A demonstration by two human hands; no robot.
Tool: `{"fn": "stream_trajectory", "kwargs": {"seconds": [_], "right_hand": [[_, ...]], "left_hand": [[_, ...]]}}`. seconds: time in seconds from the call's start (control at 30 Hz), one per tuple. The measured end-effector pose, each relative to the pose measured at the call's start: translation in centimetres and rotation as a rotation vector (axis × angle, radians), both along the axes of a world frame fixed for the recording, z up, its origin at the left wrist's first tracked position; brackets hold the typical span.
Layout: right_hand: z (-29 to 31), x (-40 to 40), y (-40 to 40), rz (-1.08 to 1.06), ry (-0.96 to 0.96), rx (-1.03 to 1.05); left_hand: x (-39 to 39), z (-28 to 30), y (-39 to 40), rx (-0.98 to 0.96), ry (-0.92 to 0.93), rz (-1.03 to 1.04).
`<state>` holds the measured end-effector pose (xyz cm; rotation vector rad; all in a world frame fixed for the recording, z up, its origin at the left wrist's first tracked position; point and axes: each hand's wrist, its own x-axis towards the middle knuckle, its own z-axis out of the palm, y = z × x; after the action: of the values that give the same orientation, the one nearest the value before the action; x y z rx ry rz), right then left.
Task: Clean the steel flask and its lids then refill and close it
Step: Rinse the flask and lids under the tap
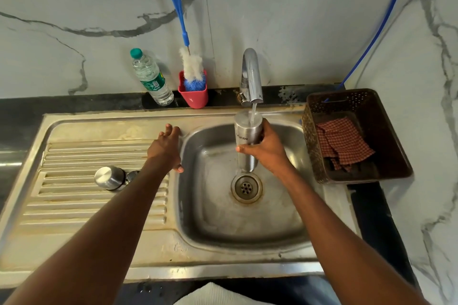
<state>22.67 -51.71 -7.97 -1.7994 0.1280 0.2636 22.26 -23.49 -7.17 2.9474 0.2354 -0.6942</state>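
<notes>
The right hand grips the steel flask around its middle, holding it upright over the sink basin, its open mouth directly under the tap. A thin stream of water runs into the mouth. The left hand lies open and spread on the sink's rim, left of the basin, holding nothing.

To do this well, it seems best to keep the mouth centred under the stream and the flask vertical, since wet brushed steel is slick; a firm wrap of the fingers helps as the weight grows. The flask is a smooth cylinder with faint lettering. Its steel lid, a short rounded cap, stands on the ribbed drainboard left of the basin, with a smaller dark lid just beside it, partly hidden by the forearm. A bottle brush with white and blue bristles stands in a red holder behind the sink.
</notes>
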Motion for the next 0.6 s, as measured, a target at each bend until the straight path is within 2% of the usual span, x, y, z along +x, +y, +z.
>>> {"fn": "stream_trajectory", "kwargs": {"seconds": [0.07, 0.13, 0.2, 0.27, 0.43, 0.6], "right_hand": [[0.2, 0.4, 0.1, -0.057, -0.014, -0.012], [0.9, 0.6, 0.2, 0.009, 0.007, 0.006], [0.9, 0.4, 0.1, -0.008, 0.053, 0.1], [0.1, -0.3, -0.3, -0.166, 0.175, 0.291], [-2.5, -1.5, -0.5, -0.48, 0.62, 0.824], [-4.6, -1.4, 0.8, -0.685, 0.828, 1.265]], "left_hand": [[0.1, -0.2, -0.1, 0.003, 0.001, 0.005], [0.2, -0.2, 0.0, -0.005, 0.0, 0.014], [0.2, -0.3, 0.2, -0.011, -0.001, 0.011], [0.1, -0.4, 0.4, -0.014, -0.012, 0.005], [0.2, -0.7, 0.4, 0.0, -0.018, -0.003], [0.3, -0.9, 0.6, -0.002, -0.017, 0.0]]}}
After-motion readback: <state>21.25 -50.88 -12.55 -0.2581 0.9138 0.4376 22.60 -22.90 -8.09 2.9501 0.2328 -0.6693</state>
